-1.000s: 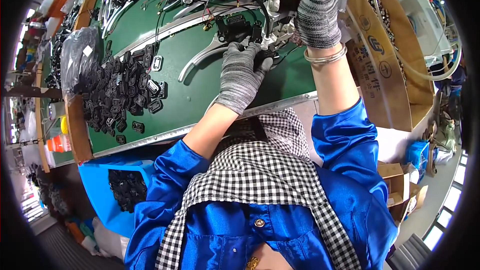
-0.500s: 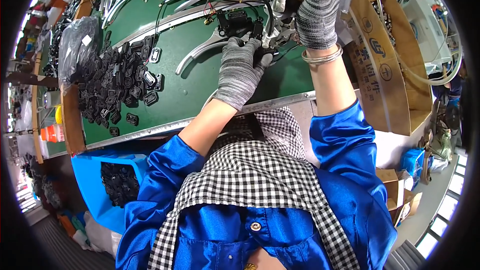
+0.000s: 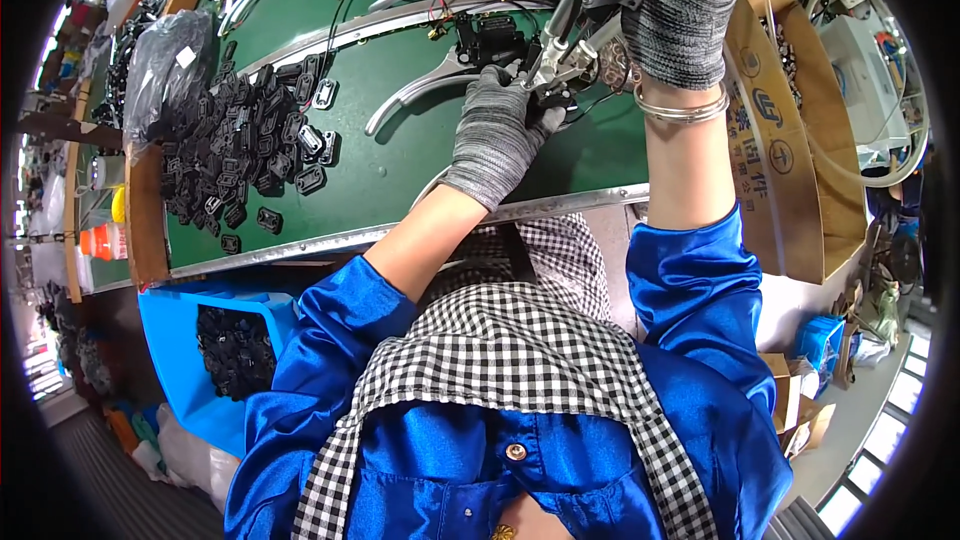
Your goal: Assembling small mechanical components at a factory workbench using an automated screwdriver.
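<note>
I see the left hand (image 3: 497, 132), in a grey knit glove, lying on the green belt (image 3: 400, 180) with its fingers curled around a small black and metal part (image 3: 553, 88). The right hand (image 3: 683, 8), gloved the same way, is raised just to the right of and above the left hand, its fist closed around a tool (image 3: 570, 10) whose shaft slants down to that same part, so both hands meet at it. A thin metal bangle (image 3: 683, 108) circles the right wrist.

Just left of the left hand's fingers, a curved silver lever (image 3: 412, 98) lies flat on the belt, joined to a black housing (image 3: 487, 38) directly above the left hand. Well to the left of both hands, a heap of small black frames (image 3: 245, 155) is spread over the belt, with a clear plastic bag (image 3: 165, 60) of more parts at its far left edge. Below the left forearm and off the belt's near edge, a blue bin (image 3: 180, 340) holds more black pieces. To the right of the right forearm stands a brown cardboard box (image 3: 775, 140), tilted on its side.
</note>
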### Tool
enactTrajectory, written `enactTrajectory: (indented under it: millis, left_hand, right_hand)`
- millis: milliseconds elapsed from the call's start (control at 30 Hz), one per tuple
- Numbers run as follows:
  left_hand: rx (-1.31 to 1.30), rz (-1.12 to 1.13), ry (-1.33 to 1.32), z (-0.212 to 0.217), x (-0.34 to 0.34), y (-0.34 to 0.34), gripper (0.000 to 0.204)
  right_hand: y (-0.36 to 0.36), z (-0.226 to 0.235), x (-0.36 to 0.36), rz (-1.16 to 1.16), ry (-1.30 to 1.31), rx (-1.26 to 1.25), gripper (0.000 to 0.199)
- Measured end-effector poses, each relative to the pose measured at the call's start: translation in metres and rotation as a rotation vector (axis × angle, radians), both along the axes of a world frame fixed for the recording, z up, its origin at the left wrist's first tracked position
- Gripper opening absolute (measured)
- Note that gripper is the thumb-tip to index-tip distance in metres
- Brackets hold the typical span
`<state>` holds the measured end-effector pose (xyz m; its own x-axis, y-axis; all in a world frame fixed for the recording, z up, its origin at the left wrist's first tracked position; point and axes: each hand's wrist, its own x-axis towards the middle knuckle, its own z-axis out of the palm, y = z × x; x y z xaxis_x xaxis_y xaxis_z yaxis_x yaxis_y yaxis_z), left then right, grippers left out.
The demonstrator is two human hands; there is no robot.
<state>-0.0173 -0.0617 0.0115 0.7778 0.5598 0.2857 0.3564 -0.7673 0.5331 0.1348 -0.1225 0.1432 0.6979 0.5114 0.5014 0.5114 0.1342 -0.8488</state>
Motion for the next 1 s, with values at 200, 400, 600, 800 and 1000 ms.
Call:
enactTrajectory:
  millis: [200,400,600,800,1000]
  left_hand:
    - [0.021,-0.013,-0.032,-0.012,0.002,0.005,0.05]
    - [0.046,-0.032,-0.065,-0.017,0.005,0.006,0.053]
    - [0.02,0.052,-0.143,-0.021,0.001,0.002,0.063]
    - [-0.069,0.012,-0.161,-0.016,0.003,0.003,0.061]
    - [-0.018,0.065,-0.122,-0.012,0.003,0.004,0.059]
  right_hand:
    - [0.012,0.001,-0.02,-0.026,0.048,-0.087,0.028]
    - [0.011,0.0,-0.035,-0.054,0.102,-0.182,0.028]
    - [0.015,0.001,-0.035,-0.088,0.149,-0.266,0.029]
    - [0.013,0.015,-0.044,-0.11,0.177,-0.324,0.03]
    - [0.005,0.051,-0.063,-0.118,0.184,-0.342,0.031]
